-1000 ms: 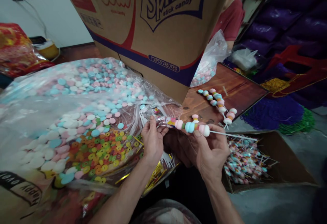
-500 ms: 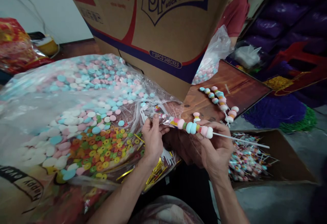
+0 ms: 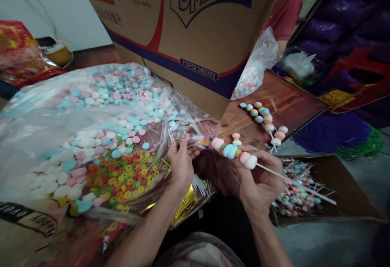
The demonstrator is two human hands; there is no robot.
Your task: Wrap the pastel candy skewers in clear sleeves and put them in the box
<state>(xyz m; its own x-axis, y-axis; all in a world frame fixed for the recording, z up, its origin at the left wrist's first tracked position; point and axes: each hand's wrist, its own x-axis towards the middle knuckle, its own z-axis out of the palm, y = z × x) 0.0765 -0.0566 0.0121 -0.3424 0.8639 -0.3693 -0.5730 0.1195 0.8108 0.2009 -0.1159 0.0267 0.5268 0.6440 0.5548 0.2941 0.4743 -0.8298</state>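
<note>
My right hand [image 3: 262,181] grips a candy stick [image 3: 234,152] strung with pink, blue and white discs; its white stick slants down to the right over a box. My left hand [image 3: 180,162] pinches a clear printed wrapper sleeve [image 3: 190,135] at the candy's left tip. Both hands hover at the table's front edge, beside a large clear bag of loose candies [image 3: 100,137] in pastel discs and bright rings.
A big cardboard carton [image 3: 183,35] printed "stick candy" stands tilted behind. Finished candy sticks [image 3: 265,122] lie on the wooden table [image 3: 292,104]. A low box of wrapped sticks [image 3: 295,189] sits at right. Someone in a red shirt [image 3: 284,13] is behind the carton.
The candy stick has tilted, its bare end swinging down to the right over the box. My left hand stays pinched on the wrapper at the tip.
</note>
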